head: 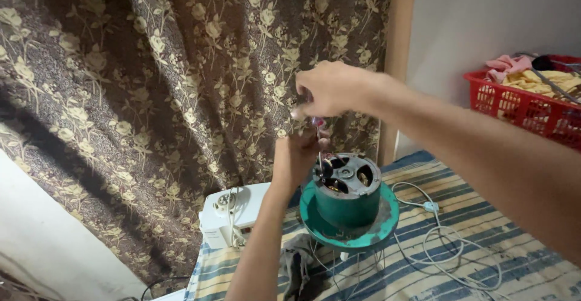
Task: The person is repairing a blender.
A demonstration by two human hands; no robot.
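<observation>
Right forearm, entering from the lower right edge, nearest the camera, reaching up and left above the green motor housing (348, 201)

Right hand (331, 88): directly above the motor housing, fingers curled shut around the top of a screwdriver handle (316, 121), reddish-pink where it shows under the fist

Screwdriver shaft (319, 153): thin metal, near upright, running down from the handle to the left part of the housing's top face

Left hand (298, 154): at the upper left rim of the motor housing, fingers closed about the shaft and the housing's edge; exact grip hidden behind the hand's back

Green motor housing: round, flanged base, open top showing metal hub and windings, standing on thin wire legs over a striped cloth (484, 216), blue and cream

White cable (445, 240): loose loops on the cloth, right of the housing

Dark rag (296, 271): crumpled, below and left of the housing

White appliance (233, 213): left of the housing, at the cloth's edge

Red basket (526, 104): far right and above the housing, filled with pink and yellow cloths

Floral curtain (181, 83): brown with cream flowers, behind the housing
</observation>
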